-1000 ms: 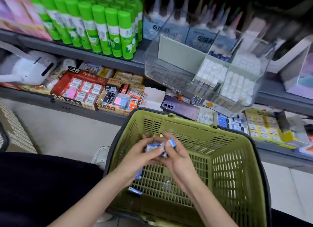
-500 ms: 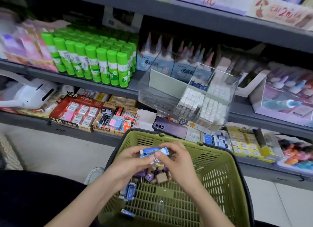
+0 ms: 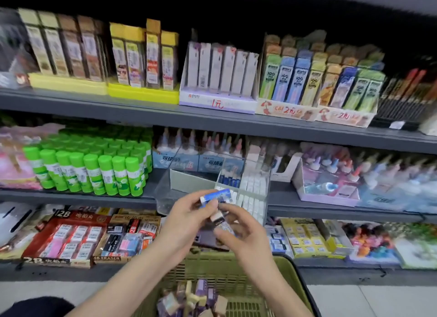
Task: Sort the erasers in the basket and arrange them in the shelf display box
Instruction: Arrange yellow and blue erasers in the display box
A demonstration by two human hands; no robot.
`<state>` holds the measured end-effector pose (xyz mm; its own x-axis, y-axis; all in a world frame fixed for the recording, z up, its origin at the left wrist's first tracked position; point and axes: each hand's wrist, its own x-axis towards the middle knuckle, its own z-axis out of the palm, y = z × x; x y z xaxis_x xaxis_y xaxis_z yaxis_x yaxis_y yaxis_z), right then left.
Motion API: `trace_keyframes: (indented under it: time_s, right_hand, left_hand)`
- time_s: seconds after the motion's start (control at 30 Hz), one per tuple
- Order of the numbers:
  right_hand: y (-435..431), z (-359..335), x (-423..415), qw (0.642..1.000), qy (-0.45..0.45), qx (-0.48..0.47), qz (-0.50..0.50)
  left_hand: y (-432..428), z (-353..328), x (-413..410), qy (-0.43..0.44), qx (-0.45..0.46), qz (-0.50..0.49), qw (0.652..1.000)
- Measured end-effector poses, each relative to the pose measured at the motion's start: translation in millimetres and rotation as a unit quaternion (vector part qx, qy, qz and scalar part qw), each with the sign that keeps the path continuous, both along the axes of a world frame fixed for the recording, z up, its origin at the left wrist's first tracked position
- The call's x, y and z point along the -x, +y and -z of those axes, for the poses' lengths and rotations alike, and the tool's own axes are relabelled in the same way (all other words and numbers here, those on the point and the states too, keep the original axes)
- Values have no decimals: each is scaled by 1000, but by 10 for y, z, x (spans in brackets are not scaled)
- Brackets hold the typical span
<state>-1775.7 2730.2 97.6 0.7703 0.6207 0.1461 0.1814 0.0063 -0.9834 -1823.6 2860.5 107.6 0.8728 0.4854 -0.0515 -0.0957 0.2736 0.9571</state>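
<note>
My left hand (image 3: 186, 216) pinches a blue-sleeved eraser (image 3: 216, 195) between thumb and fingers, raised in front of the shelf. My right hand (image 3: 243, 231) grips small wrapped erasers (image 3: 218, 219), one with a beige and dark sleeve. Both hands are above the green basket (image 3: 294, 283), which holds several purple and beige erasers (image 3: 194, 297). Just behind the hands, on the middle shelf, stands the clear display box (image 3: 165, 193). Its right part holds rows of white erasers (image 3: 254, 193) and some blue ones (image 3: 228, 180). Its left part looks bare.
Green glue sticks (image 3: 94, 172) stand left of the clear box. Red and brown 2B eraser boxes (image 3: 68, 236) lie on the lower shelf, yellow eraser boxes (image 3: 305, 238) to the right. A dark phone (image 3: 208, 240) lies behind my hands. Pen boxes fill the top shelf (image 3: 212, 120).
My view has tilted upward, showing the upper shelves. Both hands rose out of the basket toward the clear display box, still holding the erasers.
</note>
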Motion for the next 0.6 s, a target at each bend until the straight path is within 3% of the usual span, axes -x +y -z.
trace_keyframes:
  time_s: [0.23, 0.5, 0.6]
  right_hand:
    - [-96, -235, -646, 994, 4, 6, 111]
    - [338, -410, -1292, 988, 10, 44, 148]
    - [491, -366, -1471, 981, -28, 86, 173]
  left_hand:
    - [541, -59, -395, 58, -231, -35, 971]
    - [814, 77, -738, 64, -198, -45, 977]
    - [869, 164, -782, 64, -209, -59, 974]
